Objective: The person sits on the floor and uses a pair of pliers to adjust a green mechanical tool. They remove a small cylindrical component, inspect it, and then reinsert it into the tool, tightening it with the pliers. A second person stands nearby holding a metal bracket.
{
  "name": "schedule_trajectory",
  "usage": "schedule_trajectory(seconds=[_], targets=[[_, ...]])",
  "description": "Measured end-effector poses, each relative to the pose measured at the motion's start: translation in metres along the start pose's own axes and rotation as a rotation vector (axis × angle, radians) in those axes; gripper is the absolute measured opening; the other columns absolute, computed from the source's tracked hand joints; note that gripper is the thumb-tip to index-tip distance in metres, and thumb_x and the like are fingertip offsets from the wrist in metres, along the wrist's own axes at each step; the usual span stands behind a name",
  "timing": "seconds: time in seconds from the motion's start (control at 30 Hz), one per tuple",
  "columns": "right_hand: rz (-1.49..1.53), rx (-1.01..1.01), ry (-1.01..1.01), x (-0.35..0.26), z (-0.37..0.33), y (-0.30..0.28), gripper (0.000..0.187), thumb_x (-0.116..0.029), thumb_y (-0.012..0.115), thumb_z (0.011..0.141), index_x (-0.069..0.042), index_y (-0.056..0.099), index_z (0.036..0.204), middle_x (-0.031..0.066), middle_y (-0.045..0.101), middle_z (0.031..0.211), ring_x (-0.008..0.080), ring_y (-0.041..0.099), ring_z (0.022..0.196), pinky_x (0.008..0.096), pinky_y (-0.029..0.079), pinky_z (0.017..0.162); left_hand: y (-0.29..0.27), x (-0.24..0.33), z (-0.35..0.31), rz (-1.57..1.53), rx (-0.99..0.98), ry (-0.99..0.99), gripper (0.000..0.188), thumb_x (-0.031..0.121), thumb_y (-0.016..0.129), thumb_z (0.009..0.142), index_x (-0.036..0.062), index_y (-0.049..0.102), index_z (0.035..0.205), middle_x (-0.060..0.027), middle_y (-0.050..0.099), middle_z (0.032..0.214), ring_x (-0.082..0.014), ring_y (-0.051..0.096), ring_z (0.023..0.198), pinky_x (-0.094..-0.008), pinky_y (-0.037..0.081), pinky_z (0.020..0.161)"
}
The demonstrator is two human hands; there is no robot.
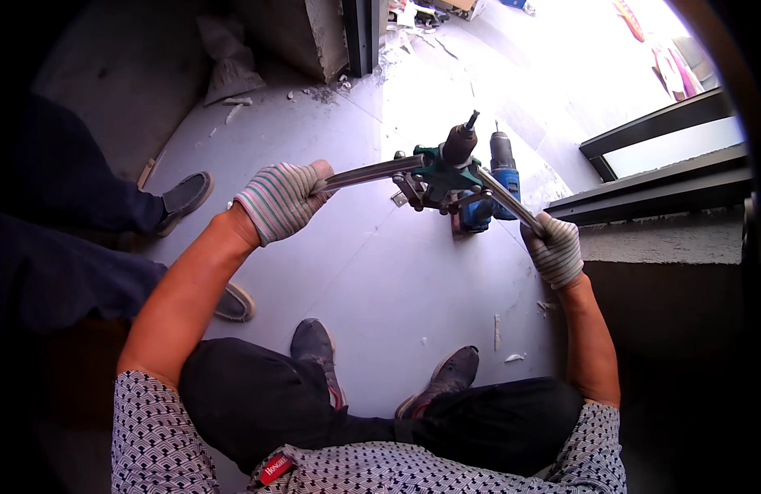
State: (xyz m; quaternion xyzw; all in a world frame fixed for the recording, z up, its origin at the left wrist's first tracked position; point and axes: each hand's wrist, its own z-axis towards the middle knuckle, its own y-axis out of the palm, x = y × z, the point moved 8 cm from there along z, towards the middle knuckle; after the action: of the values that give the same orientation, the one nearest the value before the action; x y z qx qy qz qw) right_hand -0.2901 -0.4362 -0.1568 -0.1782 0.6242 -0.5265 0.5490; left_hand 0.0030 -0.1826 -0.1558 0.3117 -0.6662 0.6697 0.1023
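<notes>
A two-handled hand riveter point(436, 174) with a green head and steel levers is held up in front of me, its dark nose pointing up and away. My left hand point(283, 198), in a striped knit glove, is closed round the end of the left lever. Round the end of the right lever my right hand point(557, 249) is closed too, in a similar glove. The levers are spread wide apart. Just behind the riveter, a blue cordless drill point(505, 169) with a bit in its chuck is partly hidden by it.
Another person's legs and dark shoes point(188, 200) are at the left. A dark metal frame point(652, 194) runs along a ledge at the right. White scraps point(515, 357) lie on the pale tiled floor point(347, 272). A crumpled bag point(231, 66) sits by the wall.
</notes>
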Motion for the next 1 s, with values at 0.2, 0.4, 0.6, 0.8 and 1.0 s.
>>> schedule_trajectory(seconds=[0.2, 0.4, 0.6, 0.8, 1.0], targets=[[0.095, -0.018, 0.078, -0.004, -0.003, 0.009, 0.023, -0.011, 0.07, 0.091, -0.004, 0.057, 0.072, 0.02, 0.047, 0.061, 0.0327, 0.038, 0.052, 0.037, 0.043, 0.05, 0.008, 0.008, 0.001, -0.106, 0.03, 0.013, 0.026, 0.027, 0.06, 0.104, 0.0034, 0.058, 0.095, -0.0201, 0.05, 0.073, -0.0394, 0.042, 0.066, -0.0424, 0.044, 0.061], [0.165, -0.027, 0.092, -0.007, -0.003, 0.015, 0.022, -0.008, 0.07, 0.091, -0.003, 0.058, 0.074, 0.0174, 0.046, 0.061, 0.0223, 0.035, 0.053, 0.0353, 0.042, 0.05, 0.013, 0.008, 0.001, -0.139, 0.044, 0.03, 0.031, 0.031, 0.059, 0.105, 0.0025, 0.057, 0.093, -0.02, 0.047, 0.07, -0.0377, 0.037, 0.066, -0.0425, 0.043, 0.06], [0.195, -0.054, 0.115, -0.004, -0.005, 0.025, 0.024, -0.009, 0.07, 0.092, -0.003, 0.057, 0.073, 0.0158, 0.045, 0.06, 0.0204, 0.035, 0.053, 0.0349, 0.042, 0.05, 0.014, 0.003, -0.002, -0.155, 0.007, -0.016, 0.034, 0.033, 0.058, 0.105, 0.0027, 0.056, 0.092, -0.0198, 0.047, 0.07, -0.0377, 0.036, 0.066, -0.0427, 0.043, 0.06], [0.274, -0.072, 0.135, -0.01, -0.005, 0.033, 0.024, -0.011, 0.07, 0.093, -0.003, 0.058, 0.073, 0.0148, 0.047, 0.06, 0.0204, 0.036, 0.054, 0.0352, 0.043, 0.052, 0.01, 0.001, -0.004, -0.136, -0.023, -0.074, 0.034, 0.033, 0.058, 0.105, 0.0029, 0.055, 0.091, -0.0198, 0.046, 0.069, -0.0371, 0.037, 0.064, -0.0435, 0.042, 0.06], [0.259, -0.097, 0.191, 0.0, -0.031, 0.028, 0.03, -0.021, 0.07, 0.094, -0.004, 0.057, 0.073, 0.0172, 0.05, 0.062, 0.0275, 0.043, 0.051, 0.039, 0.044, 0.053, 0.022, 0.011, 0.005, -0.124, -0.12, -0.059, 0.037, 0.036, 0.06, 0.104, 0.0033, 0.054, 0.087, -0.0186, 0.043, 0.066, -0.0347, 0.036, 0.061, -0.0433, 0.041, 0.058]])
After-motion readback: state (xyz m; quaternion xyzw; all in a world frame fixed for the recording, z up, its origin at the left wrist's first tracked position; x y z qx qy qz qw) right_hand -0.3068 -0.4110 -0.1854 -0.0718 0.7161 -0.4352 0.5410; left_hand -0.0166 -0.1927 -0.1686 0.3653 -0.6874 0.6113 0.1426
